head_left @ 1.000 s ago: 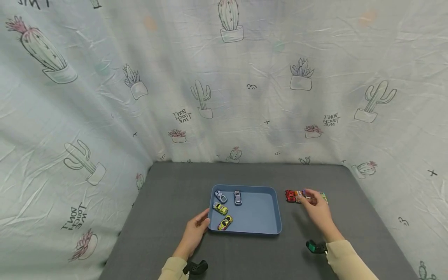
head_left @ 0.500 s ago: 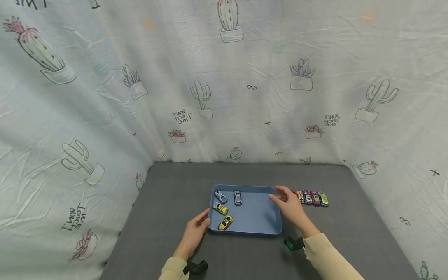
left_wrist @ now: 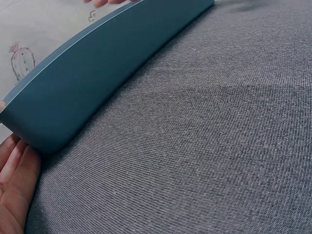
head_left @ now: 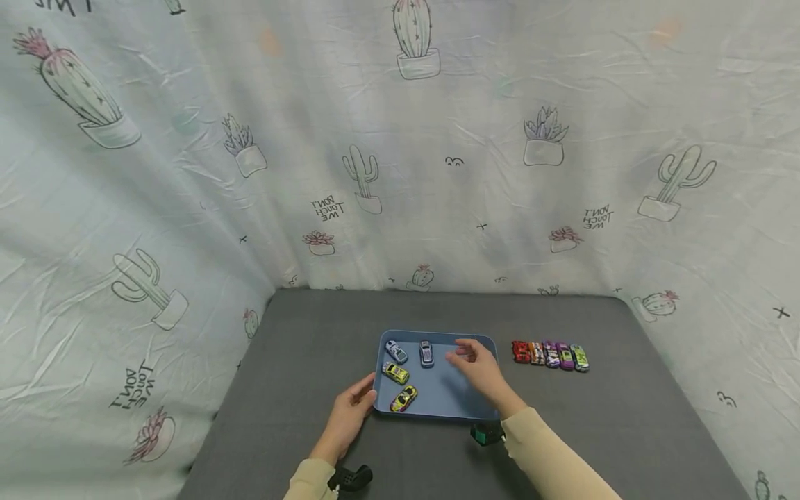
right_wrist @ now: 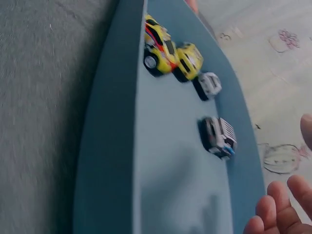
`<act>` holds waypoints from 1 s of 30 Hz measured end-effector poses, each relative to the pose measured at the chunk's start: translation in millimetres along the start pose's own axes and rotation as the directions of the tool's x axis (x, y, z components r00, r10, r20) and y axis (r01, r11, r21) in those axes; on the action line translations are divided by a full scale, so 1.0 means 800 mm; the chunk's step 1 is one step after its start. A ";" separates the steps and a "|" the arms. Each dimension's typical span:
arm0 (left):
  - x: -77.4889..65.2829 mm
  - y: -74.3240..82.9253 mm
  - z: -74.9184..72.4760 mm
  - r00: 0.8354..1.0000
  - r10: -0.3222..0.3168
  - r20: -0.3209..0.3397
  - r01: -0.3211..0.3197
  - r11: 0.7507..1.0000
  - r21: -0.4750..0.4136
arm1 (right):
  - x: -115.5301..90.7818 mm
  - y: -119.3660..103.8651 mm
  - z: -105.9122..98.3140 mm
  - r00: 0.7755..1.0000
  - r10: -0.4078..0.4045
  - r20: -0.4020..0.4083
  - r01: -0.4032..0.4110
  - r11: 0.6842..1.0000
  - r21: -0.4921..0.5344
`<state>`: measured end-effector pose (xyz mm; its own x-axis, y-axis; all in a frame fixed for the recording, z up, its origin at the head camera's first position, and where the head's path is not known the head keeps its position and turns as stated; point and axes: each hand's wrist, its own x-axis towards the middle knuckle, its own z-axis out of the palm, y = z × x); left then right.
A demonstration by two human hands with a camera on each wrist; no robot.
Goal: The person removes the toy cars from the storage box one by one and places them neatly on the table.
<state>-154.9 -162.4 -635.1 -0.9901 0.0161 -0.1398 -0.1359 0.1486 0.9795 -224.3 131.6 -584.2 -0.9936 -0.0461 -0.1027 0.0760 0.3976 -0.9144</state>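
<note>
My left hand (head_left: 346, 420) grips the blue tray (head_left: 437, 417) at its near left corner. In the left wrist view, the fingers (left_wrist: 22, 178) lie against the bottom of the tray's outer wall, with a fingertip at its rim. Over the right half of the tray is my right hand (head_left: 480, 371), thumb and fingers parted with nothing between them. Left of it, inside the tray, sit a silver toy car (head_left: 426, 354), a blue-white one (head_left: 396, 351), a yellow one (head_left: 396, 373) and a yellow-and-red one (head_left: 403, 398). The right wrist view shows the silver car (right_wrist: 220, 137) nearest the right hand's fingers (right_wrist: 278, 195).
Right of the tray, several toy cars stand side by side in a row on the grey table (head_left: 300, 347), from a red car (head_left: 521, 351) to a green car (head_left: 580, 357). A cactus-print curtain (head_left: 375, 264) surrounds the table at the back and sides.
My right hand has moved left from the row of cars, across the tray's right rim, to above the tray. The left hand and the cars in the tray have stayed put.
</note>
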 end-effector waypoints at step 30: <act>0.003 0.001 -0.001 1.000 0.002 0.022 -0.001 1.000 -0.029 | 0.032 0.008 0.082 0.980 0.189 -0.059 -0.181 0.976 0.124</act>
<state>-157.4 -163.0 -634.2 -0.9892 0.0385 -0.1414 -0.1359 0.1199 0.9834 -243.7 72.9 -617.9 -0.9644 0.0846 -0.2506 0.2644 0.2826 -0.9221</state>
